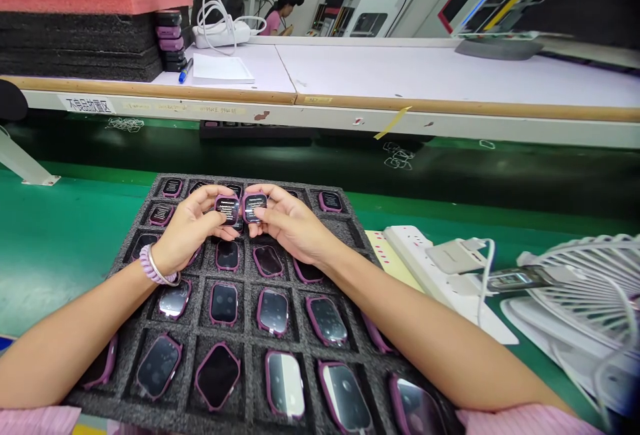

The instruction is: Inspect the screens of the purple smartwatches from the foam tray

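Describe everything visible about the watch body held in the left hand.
The watch body in the left hand is a small squarish device with a purple casing and a dark screen showing lines of white text too small to read. No strap shows. The left hand pinches it by its edges at the fingertips, screen tilted toward the camera, above the far rows of the dark foam tray. It sits right beside a matching watch body in the right hand; whether they touch is unclear.

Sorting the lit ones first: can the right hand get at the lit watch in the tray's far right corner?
Probably yes: the lit watch lies uncovered just beyond the right hand, but its fingers already hold another watch.
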`<state>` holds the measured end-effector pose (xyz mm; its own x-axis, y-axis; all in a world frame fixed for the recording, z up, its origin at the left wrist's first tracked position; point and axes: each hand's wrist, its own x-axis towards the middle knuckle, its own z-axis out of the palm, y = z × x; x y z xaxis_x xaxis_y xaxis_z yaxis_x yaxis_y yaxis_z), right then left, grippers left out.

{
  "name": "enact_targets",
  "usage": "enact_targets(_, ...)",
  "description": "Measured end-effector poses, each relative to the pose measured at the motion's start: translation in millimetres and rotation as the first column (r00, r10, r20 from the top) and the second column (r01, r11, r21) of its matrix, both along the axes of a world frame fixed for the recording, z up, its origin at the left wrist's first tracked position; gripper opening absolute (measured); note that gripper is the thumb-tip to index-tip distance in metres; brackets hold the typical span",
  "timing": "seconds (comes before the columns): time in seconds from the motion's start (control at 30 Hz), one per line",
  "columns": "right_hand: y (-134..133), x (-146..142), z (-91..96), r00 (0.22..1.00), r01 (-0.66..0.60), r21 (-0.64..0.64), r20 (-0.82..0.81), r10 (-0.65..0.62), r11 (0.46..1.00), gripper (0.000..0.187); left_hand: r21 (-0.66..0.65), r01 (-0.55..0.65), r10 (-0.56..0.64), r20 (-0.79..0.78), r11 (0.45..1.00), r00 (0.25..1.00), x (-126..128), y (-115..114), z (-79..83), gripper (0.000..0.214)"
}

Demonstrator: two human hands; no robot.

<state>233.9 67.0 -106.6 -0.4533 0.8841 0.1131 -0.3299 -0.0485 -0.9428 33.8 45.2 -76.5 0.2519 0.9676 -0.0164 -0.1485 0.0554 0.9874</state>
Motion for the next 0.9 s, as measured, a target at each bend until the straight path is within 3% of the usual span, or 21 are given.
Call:
enact_targets(0.5, -1.9, -1.4, 2.6, 0.999, -0.026, 0.043, 0.035, 0.025, 0.999, 0.044, 0.097, -0.028, 0.036, -0.078, 0.995, 0.996, 0.4, 2.9, -5.1, 0.036)
enact_targets(0.9, -1.2, -0.4, 2.6, 0.999, -0.025, 0.055, 0.024, 0.024, 0.998, 0.045, 0.068, -0.006, 0.008, -0.031, 0.998, 1.0, 0.5, 2.3, -4.0, 0.045)
